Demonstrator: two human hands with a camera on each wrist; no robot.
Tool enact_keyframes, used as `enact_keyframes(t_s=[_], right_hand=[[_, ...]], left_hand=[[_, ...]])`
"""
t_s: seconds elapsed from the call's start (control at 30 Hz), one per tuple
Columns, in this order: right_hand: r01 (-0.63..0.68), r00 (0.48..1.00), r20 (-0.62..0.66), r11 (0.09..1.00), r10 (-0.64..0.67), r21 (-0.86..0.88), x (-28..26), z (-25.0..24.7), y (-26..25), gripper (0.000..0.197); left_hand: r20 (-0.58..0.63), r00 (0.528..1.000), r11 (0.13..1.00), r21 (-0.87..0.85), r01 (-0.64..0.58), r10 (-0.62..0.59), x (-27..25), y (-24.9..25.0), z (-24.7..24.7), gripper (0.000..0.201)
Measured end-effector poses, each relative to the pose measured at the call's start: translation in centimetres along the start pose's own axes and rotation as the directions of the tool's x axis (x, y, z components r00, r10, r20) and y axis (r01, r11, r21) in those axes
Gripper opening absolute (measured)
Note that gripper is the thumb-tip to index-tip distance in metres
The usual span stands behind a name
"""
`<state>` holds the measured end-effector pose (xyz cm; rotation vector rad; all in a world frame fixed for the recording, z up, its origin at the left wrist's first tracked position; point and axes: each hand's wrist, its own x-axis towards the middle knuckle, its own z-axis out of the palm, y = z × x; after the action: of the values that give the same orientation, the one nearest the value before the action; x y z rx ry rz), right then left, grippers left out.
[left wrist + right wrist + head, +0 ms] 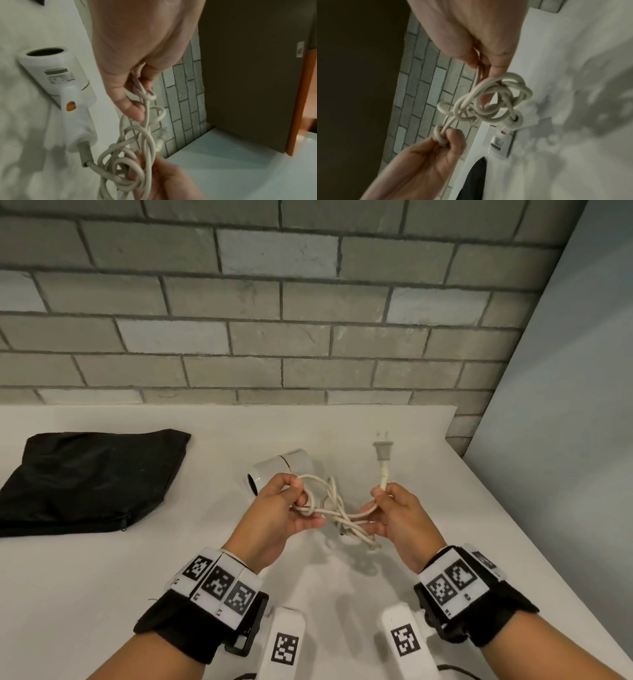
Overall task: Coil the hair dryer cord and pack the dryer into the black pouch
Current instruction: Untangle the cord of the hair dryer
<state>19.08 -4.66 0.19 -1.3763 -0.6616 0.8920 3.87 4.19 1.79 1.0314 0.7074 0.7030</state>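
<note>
A white hair dryer (pixel 281 469) (pixel 56 79) lies on the white counter (pixel 102 577), partly hidden behind my left hand. Its cream cord (pixel 337 517) (pixel 137 148) (pixel 488 100) hangs tangled in loops between both hands above the counter. My left hand (pixel 291 505) (pixel 137 83) pinches a loop of the cord. My right hand (pixel 387 508) (pixel 486 67) grips the cord just below the grey plug (pixel 383 451), which sticks up away from me. The black pouch (pixel 85 477) lies flat at the left, its zipper edge towards me.
A grey brick wall (pixel 274 320) runs along the back of the counter. The counter's right edge (pixel 548 542) slants close by my right arm, with a pale floor (pixel 575 405) beyond it. Tag-marked bands sit on both wrists.
</note>
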Motion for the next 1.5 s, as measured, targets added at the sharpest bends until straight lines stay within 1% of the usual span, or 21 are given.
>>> enact_keyframes(t_s=[0.03, 0.13, 0.2, 0.27, 0.4, 0.43, 0.53, 0.6, 0.63, 0.73, 0.87, 0.9, 0.97, 1.03, 1.07, 1.13, 1.17, 1.23, 1.3, 1.37, 1.5], right_hand=[[-0.022, 1.0, 0.002, 0.998, 0.022, -0.053, 0.3, -0.2, -0.1, 0.012], [0.021, 1.0, 0.009, 0.946, -0.019, -0.322, 0.9, -0.8, -0.1, 0.041], [0.207, 0.978, 0.112, 0.827, -0.174, -0.523, 0.4, -0.7, -0.4, 0.036], [0.354, 0.935, 0.242, 0.707, -0.259, -0.612, -0.3, -0.5, -0.4, 0.024], [0.473, 0.866, 0.315, 0.435, -0.387, -0.766, -0.8, -0.4, -0.1, 0.027], [0.496, 0.851, 0.334, 0.411, -0.406, -0.765, -0.9, -0.1, -0.2, 0.033], [0.516, 0.834, 0.329, 0.412, -0.444, -0.751, -1.2, 0.7, -0.3, 0.046], [0.516, 0.825, 0.297, 0.427, -0.481, -0.743, -1.3, 1.0, -0.3, 0.036], [0.514, 0.829, 0.278, 0.465, -0.485, -0.721, -1.3, 1.1, -0.5, 0.029], [0.449, 0.882, 0.2, 0.631, -0.427, -0.633, -1.2, 1.4, -1.2, 0.031], [0.291, 0.957, 0.12, 0.88, -0.265, -0.376, -1.1, 1.2, -1.3, 0.026], [0.244, 0.969, 0.12, 0.926, -0.218, -0.289, -1.3, 1.0, -1.5, 0.026], [0.175, 0.98, 0.128, 0.97, -0.154, -0.17, -1.6, 0.8, -2.1, 0.026], [0.176, 0.976, 0.158, 0.969, -0.149, -0.172, -1.8, 0.6, -2.6, 0.023], [0.21, 0.973, 0.143, 0.946, -0.179, -0.246, -1.8, 0.6, -2.7, 0.023], [0.272, 0.962, 0.074, 0.9, -0.263, -0.341, -1.8, 0.5, -2.9, 0.025], [0.281, 0.958, 0.037, 0.909, -0.283, -0.307, -1.8, 0.4, -3.3, 0.026], [0.251, 0.967, -0.016, 0.959, -0.255, -0.132, -1.7, 0.0, -4.1, 0.031], [0.16, 0.987, -0.036, 0.984, -0.158, 0.081, -1.5, -0.8, -5.0, 0.033], [0.087, 0.996, -0.019, 0.968, -0.085, 0.234, -1.2, -1.9, -5.6, 0.033], [-0.014, 0.998, 0.06, 0.897, -0.014, 0.442, -1.1, -2.8, -5.5, 0.029]], left_hand=[[0.019, 1.0, 1.0, -0.019, 0.001, -0.001, -0.1, 0.2, 0.2, 0.016], [0.056, 0.998, 0.996, -0.089, -0.032, 0.037, -0.2, 0.4, 0.8, 0.009], [0.095, 0.993, 0.991, -0.117, -0.063, 0.075, 0.0, 0.3, 0.9, 0.012], [0.139, 0.985, 0.987, -0.137, -0.087, 0.107, 0.1, 0.2, 1.1, 0.016], [0.208, 0.957, 0.979, -0.068, -0.191, 0.201, 0.0, -0.3, 1.8, 0.03], [0.227, 0.949, 0.975, -0.027, -0.22, 0.22, -0.1, -0.3, 1.9, 0.034], [0.278, 0.93, 0.961, 0.06, -0.268, 0.242, -0.3, 0.2, 2.2, 0.034], [0.286, 0.926, 0.956, 0.084, -0.28, 0.246, -0.3, 0.5, 2.1, 0.033], [0.262, 0.931, 0.946, 0.13, -0.295, 0.254, -0.3, 0.4, 2.0, 0.035], [0.157, 0.946, 0.859, 0.398, -0.322, 0.282, 0.0, -0.7, 1.7, 0.034], [0.163, 0.952, 0.753, 0.583, -0.306, 0.26, 0.2, -2.1, 1.3, 0.014], [0.191, 0.951, 0.765, 0.566, -0.308, 0.242, 0.3, -2.1, 1.2, 0.011], [0.262, 0.949, 0.864, 0.422, -0.274, 0.173, 0.1, -1.9, 1.4, 0.006], [0.221, 0.967, 0.919, 0.34, -0.2, 0.129, 0.2, -1.9, 1.5, 0.011], [0.176, 0.977, 0.928, 0.33, -0.171, 0.118, 0.3, -2.0, 1.5, 0.012], [0.126, 0.985, 0.93, 0.334, -0.156, 0.12, 0.5, -2.5, 1.6, 0.008], [0.118, 0.985, 0.927, 0.338, -0.16, 0.127, 0.5, -2.9, 1.7, 0.008], [0.108, 0.986, 0.924, 0.349, -0.155, 0.124, 0.4, -3.6, 1.7, 0.013], [0.108, 0.984, 0.918, 0.357, -0.171, 0.141, 0.2, -4.0, 1.5, 0.02], [0.107, 0.974, 0.887, 0.402, -0.225, 0.198, 0.2, -4.1, 1.2, 0.027], [0.158, 0.93, 0.76, 0.539, -0.363, 0.331, 0.0, -3.9, 0.8, 0.038]])
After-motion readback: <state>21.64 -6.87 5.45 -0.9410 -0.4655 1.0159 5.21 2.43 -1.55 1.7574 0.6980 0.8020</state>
